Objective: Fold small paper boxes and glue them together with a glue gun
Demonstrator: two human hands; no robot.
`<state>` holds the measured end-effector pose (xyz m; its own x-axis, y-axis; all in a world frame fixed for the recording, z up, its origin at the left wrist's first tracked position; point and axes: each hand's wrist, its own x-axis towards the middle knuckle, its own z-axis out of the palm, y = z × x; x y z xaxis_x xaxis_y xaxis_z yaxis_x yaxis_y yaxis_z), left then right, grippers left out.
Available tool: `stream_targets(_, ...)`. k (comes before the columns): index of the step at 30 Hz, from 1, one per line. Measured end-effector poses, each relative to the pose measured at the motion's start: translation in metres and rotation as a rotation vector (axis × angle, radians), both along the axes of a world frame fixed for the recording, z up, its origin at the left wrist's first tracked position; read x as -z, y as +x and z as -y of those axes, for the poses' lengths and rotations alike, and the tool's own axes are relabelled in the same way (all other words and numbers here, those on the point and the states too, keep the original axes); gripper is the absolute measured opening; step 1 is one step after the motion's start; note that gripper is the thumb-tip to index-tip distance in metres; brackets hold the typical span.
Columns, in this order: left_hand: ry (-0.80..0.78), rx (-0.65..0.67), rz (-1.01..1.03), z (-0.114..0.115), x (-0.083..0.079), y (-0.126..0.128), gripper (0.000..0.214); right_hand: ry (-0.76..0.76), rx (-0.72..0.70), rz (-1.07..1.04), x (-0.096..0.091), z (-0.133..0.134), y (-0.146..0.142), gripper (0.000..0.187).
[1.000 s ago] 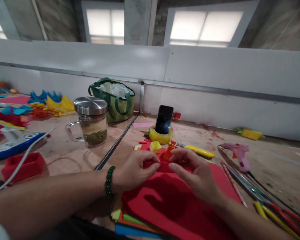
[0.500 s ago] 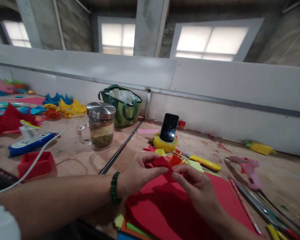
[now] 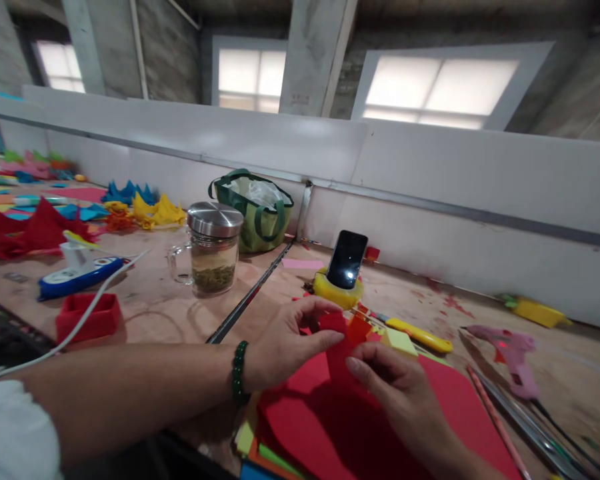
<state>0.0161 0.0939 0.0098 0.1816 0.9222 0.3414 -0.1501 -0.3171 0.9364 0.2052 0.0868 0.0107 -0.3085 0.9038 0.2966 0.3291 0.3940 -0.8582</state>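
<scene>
Red paper strip spans two bare hands at the lower centre of the frame, over a red sheet. From my distant seat, I see the left hand pinching its upper end, thumb against fingers; the right hand nips its right edge, fingertips nearly together. I judge the folding partway: the top looks bent, the lower length flat, no closed shape showing. A formed red box sits at lower left. Small lettering on the pillar, upper centre, is illegible; I can read no brands.
</scene>
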Motion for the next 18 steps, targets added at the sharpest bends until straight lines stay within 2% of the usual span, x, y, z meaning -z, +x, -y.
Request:
stream_targets(4,-0.021,0.019,-0.005,0.000,0.001,0.000,0.033,-0.007,0.003,0.011,0.001,0.001,-0.001,0.031)
stream_targets(8,-0.111,0.137,0.013,0.003,-0.002,0.003,0.025,0.021,0.027,0.025,0.004,0.005,-0.005,0.029)
stream_targets(12,-0.252,0.274,0.070,0.006,-0.003,0.005,0.024,0.125,0.005,0.061,0.002,0.010,-0.004,0.027)
stream_targets(15,-0.248,0.350,0.085,0.008,-0.003,0.005,0.022,0.205,-0.045,0.039,-0.005,0.011,0.001,0.018)
stream_targets(18,-0.208,0.439,0.043,0.009,-0.003,0.005,0.024,0.217,-0.014,-0.062,-0.011,0.009,0.006,0.008)
